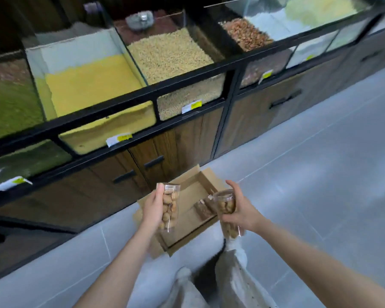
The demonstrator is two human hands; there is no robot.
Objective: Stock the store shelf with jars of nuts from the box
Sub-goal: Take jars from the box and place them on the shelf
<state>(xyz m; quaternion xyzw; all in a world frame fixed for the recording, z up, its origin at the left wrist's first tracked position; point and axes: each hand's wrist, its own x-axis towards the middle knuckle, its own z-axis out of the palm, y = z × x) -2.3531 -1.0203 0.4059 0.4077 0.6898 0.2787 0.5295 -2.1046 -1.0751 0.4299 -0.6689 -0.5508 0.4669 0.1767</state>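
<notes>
A: What lies under you, and what is around?

B: You stand on a pale grey tiled floor [309, 174]; along its left edge runs a long bin counter [142, 94] in a black frame, with glass compartments of yellow meal, beige grain and brown nuts, and wooden cupboard doors [182, 141] below; yellow price tags hang on the front rail.

A: Where is there room to move?

B: The floor to your right is open; the counter front closes the left side; the cardboard box [187, 196] sits on the floor just beside the cupboard doors, flaps spread, right below your hands; sacks [238, 274] stand near you, beneath your right forearm.

A: And your hands?

B: Your left hand [152, 210] is closed around an upright clear jar of nuts [170, 207], held above the box; your right hand [240, 210] grips a second jar [226, 204], tilted, lid toward the box; the two jars are apart; more packed nuts [203, 210] lie inside the box, blurred.
</notes>
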